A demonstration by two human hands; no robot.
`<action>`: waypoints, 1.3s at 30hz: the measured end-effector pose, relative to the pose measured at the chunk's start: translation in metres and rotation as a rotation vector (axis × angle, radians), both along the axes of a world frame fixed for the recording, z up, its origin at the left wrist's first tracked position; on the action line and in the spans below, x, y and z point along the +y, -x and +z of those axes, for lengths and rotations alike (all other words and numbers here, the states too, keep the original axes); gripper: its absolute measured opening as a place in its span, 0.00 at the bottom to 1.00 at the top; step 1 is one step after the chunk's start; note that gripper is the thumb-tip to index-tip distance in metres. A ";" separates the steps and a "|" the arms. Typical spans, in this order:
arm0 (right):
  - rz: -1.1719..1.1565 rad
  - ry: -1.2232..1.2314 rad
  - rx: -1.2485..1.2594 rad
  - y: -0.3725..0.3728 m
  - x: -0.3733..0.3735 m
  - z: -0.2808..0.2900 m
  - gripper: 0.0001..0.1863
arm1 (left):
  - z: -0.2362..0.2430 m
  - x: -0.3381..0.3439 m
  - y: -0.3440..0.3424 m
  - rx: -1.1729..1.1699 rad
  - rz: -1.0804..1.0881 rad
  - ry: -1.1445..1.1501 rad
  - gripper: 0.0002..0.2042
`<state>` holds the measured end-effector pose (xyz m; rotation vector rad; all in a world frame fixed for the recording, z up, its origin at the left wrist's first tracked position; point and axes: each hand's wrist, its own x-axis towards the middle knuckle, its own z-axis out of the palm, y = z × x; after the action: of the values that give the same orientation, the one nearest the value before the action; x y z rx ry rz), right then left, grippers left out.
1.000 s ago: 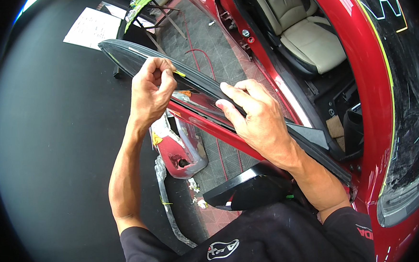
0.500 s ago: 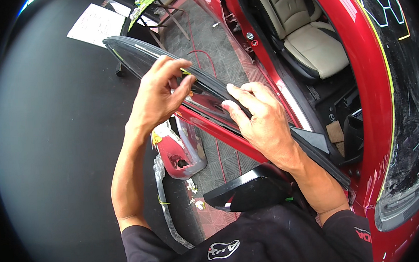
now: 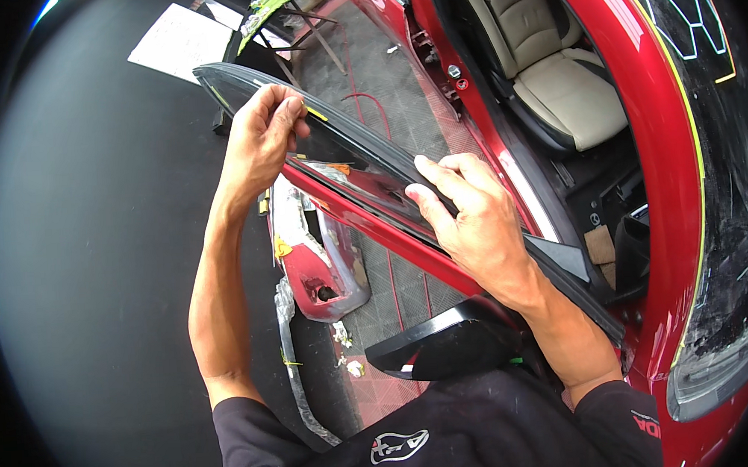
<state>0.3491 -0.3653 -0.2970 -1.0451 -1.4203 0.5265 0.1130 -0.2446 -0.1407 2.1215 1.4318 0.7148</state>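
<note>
A red car door stands open before me, with a black window frame (image 3: pixel 366 138) along its top and a dark window pane (image 3: pixel 334 146) below it. My left hand (image 3: pixel 267 130) is at the frame's far left part, its thumb and fingers pinched together; what lies between them is hidden. Right beside those fingertips a short strip of yellow tape (image 3: pixel 316 114) shows on the frame. Farther along, my right hand (image 3: pixel 471 210) straddles the frame, thumb on the near side and fingers over the far side. Below it sits the glossy black door mirror (image 3: pixel 445 340).
The car's red body (image 3: pixel 672 130) and a beige seat (image 3: pixel 562 93) are at the right. Past the door, a red and grey bumper part (image 3: pixel 325 279) lies on the tiled floor. A red hose (image 3: pixel 379 113) runs across it. A dark wall or panel (image 3: pixel 101 250) fills the left.
My left hand has moved left and slightly up, and its spread fingers have closed into a pinch. The yellow strip shows more plainly beside it. My right hand stays on the frame.
</note>
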 end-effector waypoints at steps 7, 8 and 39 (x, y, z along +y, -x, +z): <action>-0.017 -0.009 0.002 0.001 0.001 0.001 0.18 | 0.010 0.014 0.004 -0.411 -0.018 0.139 0.12; -0.012 -0.010 -0.003 0.001 0.000 0.002 0.18 | 0.012 0.014 0.005 -0.444 -0.027 0.148 0.12; 0.012 0.031 -0.027 0.002 -0.001 0.004 0.19 | 0.074 0.049 0.066 0.076 0.240 -0.551 0.12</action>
<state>0.3476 -0.3658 -0.2931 -1.0728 -1.4465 0.5469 0.0466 -0.1956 -0.0663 2.4142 1.6961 1.2517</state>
